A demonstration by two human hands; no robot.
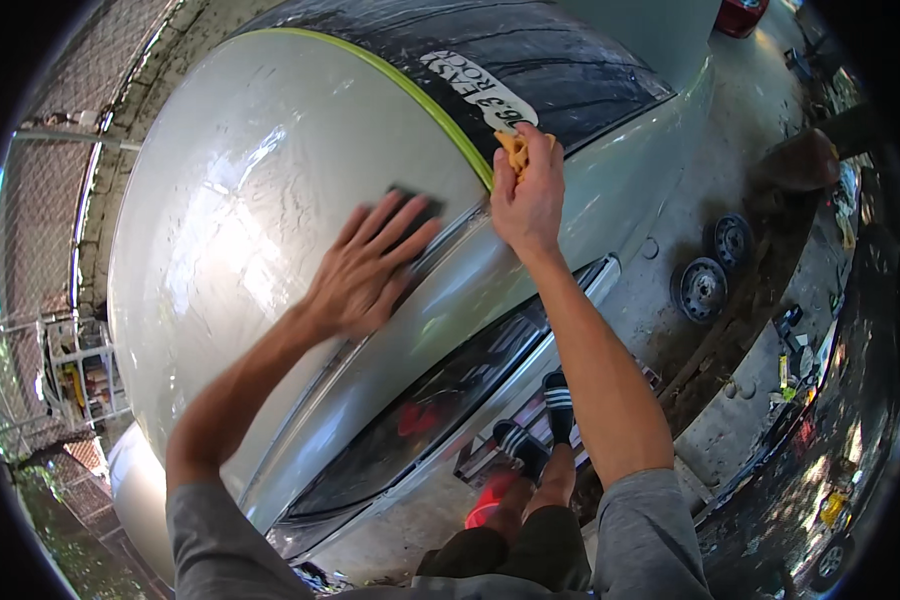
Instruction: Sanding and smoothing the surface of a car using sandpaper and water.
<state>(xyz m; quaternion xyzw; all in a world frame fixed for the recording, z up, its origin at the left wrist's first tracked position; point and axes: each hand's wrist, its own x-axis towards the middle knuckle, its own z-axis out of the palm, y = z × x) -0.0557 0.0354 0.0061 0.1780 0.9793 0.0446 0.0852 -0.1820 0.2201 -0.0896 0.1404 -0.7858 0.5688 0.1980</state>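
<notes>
The silver roof of a car (260,190) spreads out below me, wet and streaked in places. My left hand (370,265) lies over the roof near its side edge, fingers stretched and spread. A dark patch (417,207) shows under those fingers; I cannot tell if it is a flat pad or a shadow. At the roof's corner my right hand (530,195) is closed around a crumpled orange-yellow cloth (516,152). Yellow-green masking tape (410,82) runs along the roof's edge beside the dark window glass (560,60). A white sticker (485,88) is on that glass.
My sandalled feet (525,445) stand on a raised support beside the car door window (420,420). Two wheel rims (700,290) lie on the concrete at the right, near scattered debris. A metal rack (80,370) and a mesh fence (40,220) stand at the left.
</notes>
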